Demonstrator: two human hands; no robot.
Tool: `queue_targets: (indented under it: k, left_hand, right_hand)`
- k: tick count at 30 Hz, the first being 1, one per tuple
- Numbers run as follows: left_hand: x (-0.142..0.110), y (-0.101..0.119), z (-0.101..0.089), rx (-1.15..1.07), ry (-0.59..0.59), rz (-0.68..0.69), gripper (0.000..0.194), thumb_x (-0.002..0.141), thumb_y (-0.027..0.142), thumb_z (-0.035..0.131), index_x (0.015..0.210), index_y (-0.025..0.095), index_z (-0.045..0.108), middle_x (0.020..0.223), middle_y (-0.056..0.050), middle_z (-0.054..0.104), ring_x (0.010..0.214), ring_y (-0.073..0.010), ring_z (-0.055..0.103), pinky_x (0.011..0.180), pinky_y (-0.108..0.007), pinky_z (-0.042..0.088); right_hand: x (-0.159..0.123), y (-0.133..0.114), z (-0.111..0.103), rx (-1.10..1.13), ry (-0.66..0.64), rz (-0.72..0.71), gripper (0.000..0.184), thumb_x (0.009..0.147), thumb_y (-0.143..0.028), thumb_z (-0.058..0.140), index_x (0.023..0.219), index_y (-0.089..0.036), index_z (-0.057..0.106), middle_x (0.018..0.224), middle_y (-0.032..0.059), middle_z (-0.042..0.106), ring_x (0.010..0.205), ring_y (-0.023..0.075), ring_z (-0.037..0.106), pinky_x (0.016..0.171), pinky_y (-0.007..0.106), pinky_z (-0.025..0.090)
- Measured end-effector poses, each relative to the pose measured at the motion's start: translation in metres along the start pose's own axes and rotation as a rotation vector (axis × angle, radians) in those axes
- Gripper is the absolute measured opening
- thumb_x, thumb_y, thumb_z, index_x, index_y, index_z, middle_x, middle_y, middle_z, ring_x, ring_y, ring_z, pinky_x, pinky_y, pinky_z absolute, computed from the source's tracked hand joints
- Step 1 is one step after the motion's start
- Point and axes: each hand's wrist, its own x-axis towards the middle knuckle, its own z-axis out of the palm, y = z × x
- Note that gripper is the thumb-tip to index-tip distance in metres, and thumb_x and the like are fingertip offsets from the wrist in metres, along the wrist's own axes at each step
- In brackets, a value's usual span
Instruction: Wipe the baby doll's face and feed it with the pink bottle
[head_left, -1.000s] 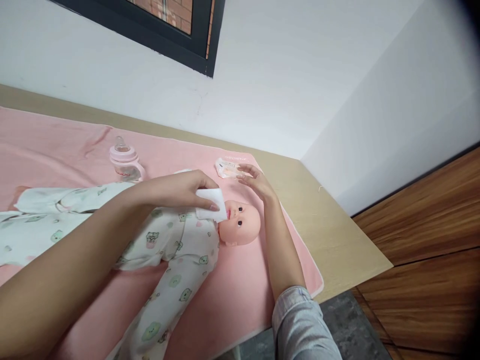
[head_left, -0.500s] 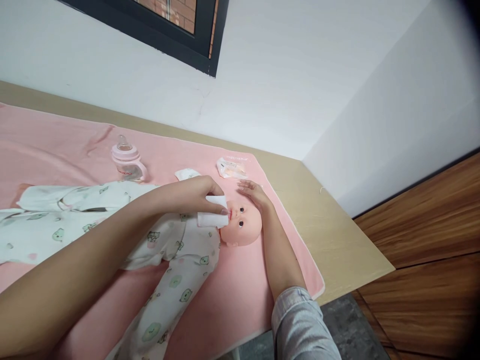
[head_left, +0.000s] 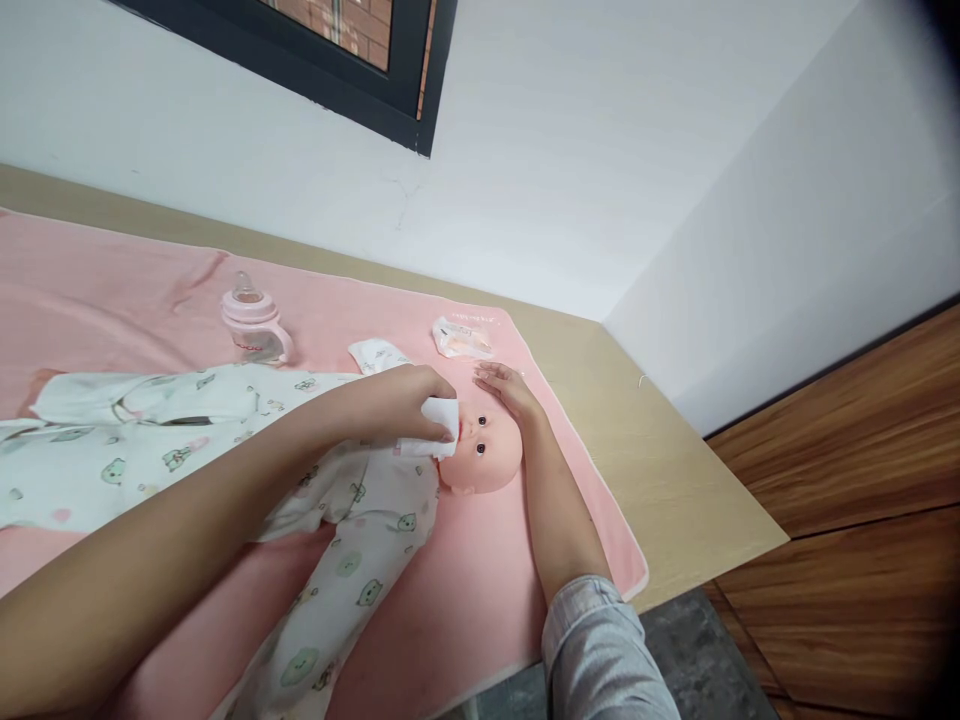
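A baby doll (head_left: 491,460) lies on its back on a pink mat (head_left: 465,590), wearing a white suit (head_left: 300,515) with green animal prints. My left hand (head_left: 415,398) pinches a folded white tissue (head_left: 444,412) between thumb and fingers. The tissue is at the doll's chin, by its mouth; whether it touches the lips I cannot tell. My right hand (head_left: 511,390) rests at the top of the doll's head with its fingers stretched out, holding nothing. My left hand hides part of the tissue and the doll's neck.
A pink-topped baby bottle (head_left: 255,322) with a handle stands on the mat behind the doll's body. Beyond my right hand lies a small clear plastic packet (head_left: 461,338). The wooden table (head_left: 637,450) ends at the right, with a wall behind.
My left hand has shifted slightly right and down with the tissue at the doll's chin, covering more of it. My right hand has stayed at the doll's head.
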Motion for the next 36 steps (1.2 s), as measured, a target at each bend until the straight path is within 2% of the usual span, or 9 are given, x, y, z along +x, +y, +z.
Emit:
queue_targets:
  k: [5, 10, 16, 25, 31, 36]
  left_hand:
    - [-0.0013, 0.0009, 0.002, -0.011, 0.005, 0.004, 0.026, 0.066, 0.02, 0.056, 0.064, 0.019, 0.03, 0.06, 0.002, 0.036, 0.052, -0.0122, 0.036, 0.047, -0.027, 0.02]
    - [-0.0027, 0.0029, 0.0021, -0.001, -0.005, -0.029, 0.018, 0.066, 0.021, 0.055, 0.064, 0.019, 0.037, 0.06, 0.0, 0.041, 0.053, -0.0136, 0.035, 0.047, -0.028, 0.021]
    - [-0.0031, 0.0047, 0.0029, 0.025, -0.003, -0.015, 0.014, 0.068, 0.023, 0.056, 0.064, 0.019, 0.043, 0.062, -0.001, 0.048, 0.055, -0.0149, 0.042, 0.048, -0.028, 0.025]
    - [-0.0023, -0.0044, 0.0032, 0.057, 0.031, 0.006, 0.014, 0.071, 0.023, 0.054, 0.067, 0.019, 0.041, 0.063, 0.0, 0.05, 0.055, -0.0153, 0.047, 0.048, -0.027, 0.027]
    - [-0.004, -0.002, -0.0002, 0.042, -0.013, -0.002, 0.01, 0.074, 0.023, 0.053, 0.069, 0.019, 0.045, 0.067, -0.001, 0.054, 0.057, -0.0164, 0.051, 0.05, -0.026, 0.028]
    - [-0.0035, 0.0004, -0.0017, 0.101, 0.039, 0.004, 0.017, 0.074, 0.019, 0.055, 0.066, 0.019, 0.04, 0.063, -0.001, 0.05, 0.058, -0.0164, 0.048, 0.051, -0.027, 0.026]
  right_hand:
    - [0.0005, 0.0004, 0.0003, 0.03, 0.017, 0.011, 0.03, 0.067, -0.022, 0.082, 0.092, -0.019, 0.068, 0.097, 0.0026, 0.072, 0.1, 0.015, 0.068, 0.113, 0.037, 0.047]
    - [0.0009, -0.001, 0.0006, 0.031, 0.026, 0.03, 0.026, 0.07, -0.021, 0.08, 0.093, -0.018, 0.068, 0.093, 0.0025, 0.072, 0.097, 0.0142, 0.068, 0.112, 0.036, 0.047]
    - [0.001, -0.0025, 0.0019, 0.027, 0.048, 0.045, 0.023, 0.072, -0.017, 0.077, 0.092, -0.018, 0.067, 0.092, 0.0023, 0.072, 0.095, 0.0133, 0.069, 0.112, 0.036, 0.047]
    - [0.0027, -0.0002, -0.0007, 0.022, 0.043, 0.04, 0.023, 0.073, -0.018, 0.077, 0.094, -0.017, 0.067, 0.092, 0.003, 0.073, 0.092, 0.0136, 0.07, 0.112, 0.036, 0.049]
    - [0.0026, -0.0003, -0.0006, 0.018, 0.053, 0.046, 0.021, 0.075, -0.018, 0.077, 0.093, -0.018, 0.067, 0.094, 0.0031, 0.072, 0.092, 0.0135, 0.07, 0.111, 0.036, 0.049]
    - [0.0027, -0.0006, -0.0005, 0.026, 0.052, 0.049, 0.02, 0.076, -0.016, 0.075, 0.094, -0.018, 0.068, 0.093, 0.0026, 0.072, 0.091, 0.013, 0.07, 0.111, 0.036, 0.049]
